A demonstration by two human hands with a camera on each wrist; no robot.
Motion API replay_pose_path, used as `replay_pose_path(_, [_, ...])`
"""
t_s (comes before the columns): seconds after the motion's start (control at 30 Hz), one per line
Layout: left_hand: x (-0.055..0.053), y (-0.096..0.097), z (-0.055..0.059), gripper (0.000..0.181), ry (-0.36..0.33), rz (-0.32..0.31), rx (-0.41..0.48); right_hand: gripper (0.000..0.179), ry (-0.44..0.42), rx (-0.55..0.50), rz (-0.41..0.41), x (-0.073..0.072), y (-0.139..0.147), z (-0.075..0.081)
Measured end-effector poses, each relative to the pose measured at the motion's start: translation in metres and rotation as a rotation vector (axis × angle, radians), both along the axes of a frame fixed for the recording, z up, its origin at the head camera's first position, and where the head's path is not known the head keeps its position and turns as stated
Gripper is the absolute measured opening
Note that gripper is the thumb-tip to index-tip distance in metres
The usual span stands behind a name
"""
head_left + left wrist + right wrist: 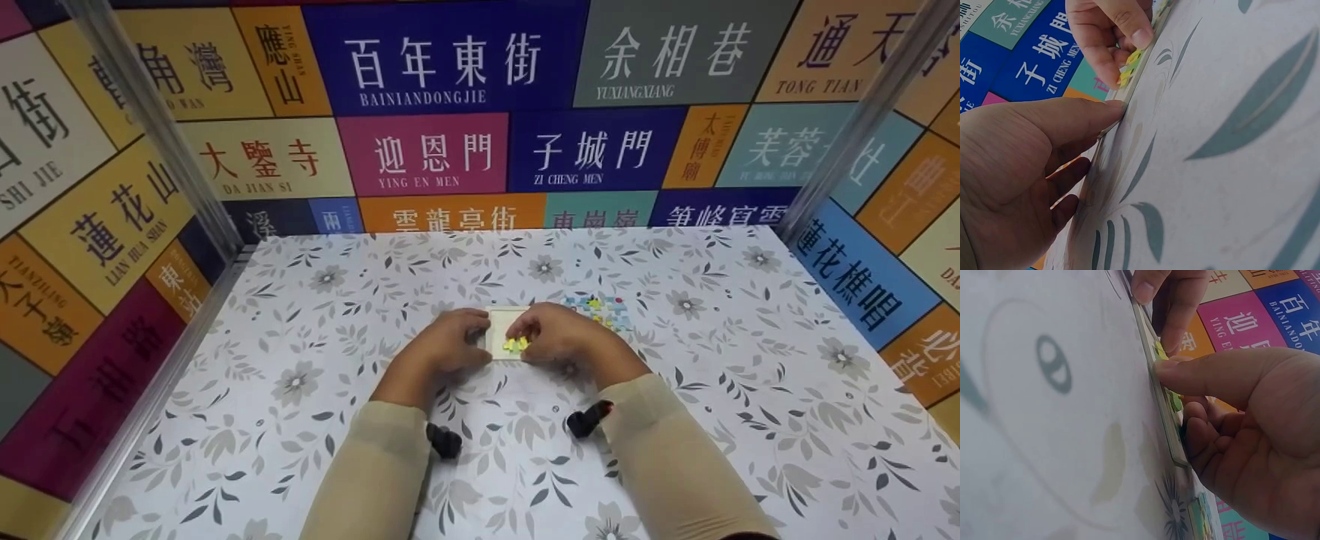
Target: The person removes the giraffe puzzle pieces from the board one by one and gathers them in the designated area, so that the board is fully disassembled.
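Note:
A small pale puzzle tray (498, 324) with a raised rim lies flat on the table. My left hand (450, 341) grips its left edge, thumb at the near corner and fingers at the far side. Over the tray's right part, my right hand (559, 337) pinches a yellow-green puzzle piece (516, 344), fingers curled. In the right wrist view, yellow-green bits (1175, 400) show around the thumb, which touches the tray's near edge. The fingers partly hide the piece, so its outline and whether it is one piece or two are unclear.
Several loose blue and yellow puzzle pieces (615, 309) lie right of the tray, partly behind my right hand. A white tablecloth (300, 450) with grey leaves and flowers covers the table. Panels with printed signs (442, 154) stand along the back and sides.

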State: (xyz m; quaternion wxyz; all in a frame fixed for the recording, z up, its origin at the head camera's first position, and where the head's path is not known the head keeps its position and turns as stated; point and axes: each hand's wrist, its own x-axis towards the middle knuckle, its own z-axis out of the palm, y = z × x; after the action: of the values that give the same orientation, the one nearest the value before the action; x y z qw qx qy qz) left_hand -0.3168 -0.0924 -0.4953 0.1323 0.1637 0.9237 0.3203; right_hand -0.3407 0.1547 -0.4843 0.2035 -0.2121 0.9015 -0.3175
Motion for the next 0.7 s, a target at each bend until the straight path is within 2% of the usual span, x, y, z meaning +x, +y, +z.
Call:
replay_pose_path(0.33, [0.000,0.001,-0.001,0.064,-0.019,0.020,0.009,0.034,-0.005,0.011,-0.035,0.002,-0.001,0.001])
replay_pose_path(0.53, [0.000,0.001,-0.001,0.063,0.003,-0.002,0.024,0.039,-0.002,-0.002,-0.021,0.003,0.003,0.004])
replay_pose_path(0.7, [-0.001,0.001,-0.001,0.063,-0.013,0.007,0.016,0.043,0.009,-0.022,-0.006,0.003,0.014,0.011])
